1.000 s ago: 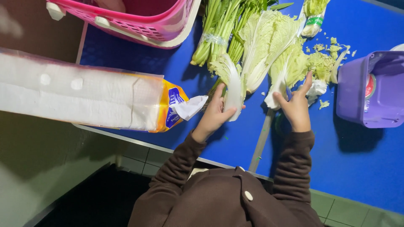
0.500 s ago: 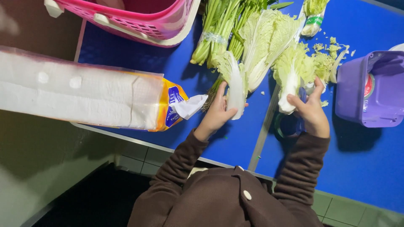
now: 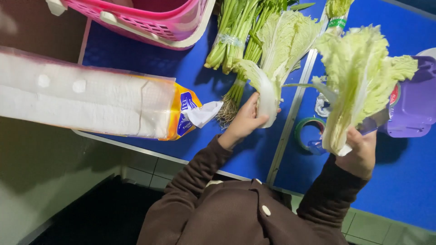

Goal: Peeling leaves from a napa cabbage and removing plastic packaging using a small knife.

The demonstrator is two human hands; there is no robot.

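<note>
Right hand (image 3: 359, 152) is up off the table (image 3: 408, 181), fingers wrapped round the white base of a cabbage leaf bunch (image 3: 359, 81), which fans out pale green and upright in the air, in front of the purple tub (image 3: 415, 109). That grip looks firm, fingers curled closed round the stalk end. Left hand (image 3: 243, 122) sits lower, on the blue table, thumb and fingers closed on the thick white stem of a second cabbage (image 3: 277, 59) that lies flat, its leaves pointing away towards the far edge. Just beside that hand, touching the cabbage's left side, lie bundles of greens (image 3: 234, 36), tied with clear bands, roots towards the person. Under the raised leaves, a green tape roll (image 3: 306, 129) rests on the table, near the metal seam (image 3: 290, 122) between the two blue panels. Far left, a long pack of tissue (image 3: 91, 102) in clear wrap with a yellow end hangs over the table's near edge, a white tissue poking out close to the left wrist. At the top, a pink basket (image 3: 150, 20) sits on the table, well apart from both hands. Brown sleeves (image 3: 195, 168) cover both arms.
</note>
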